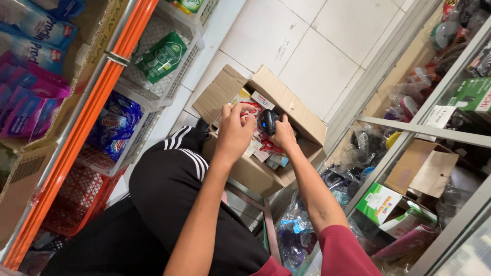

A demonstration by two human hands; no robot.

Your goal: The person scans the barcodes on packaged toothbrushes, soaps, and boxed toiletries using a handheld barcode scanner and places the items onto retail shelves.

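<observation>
An open cardboard box (286, 97) rests against my knee, filled with several small red and white packets (263, 151). My left hand (232, 130) reaches into it and pinches a small red and white packet (249, 109). My right hand (283, 134) grips a black handheld scanner (266, 121) just above the packets, close beside the left hand's packet. My legs in black trousers with white stripes (179, 168) lie below the box.
Orange shelving (87, 117) with white baskets (158, 87) of green and blue sachets stands to the left. A glass display cabinet (424, 128) with boxes and bagged goods is on the right. White floor tiles (317, 46) lie beyond the box.
</observation>
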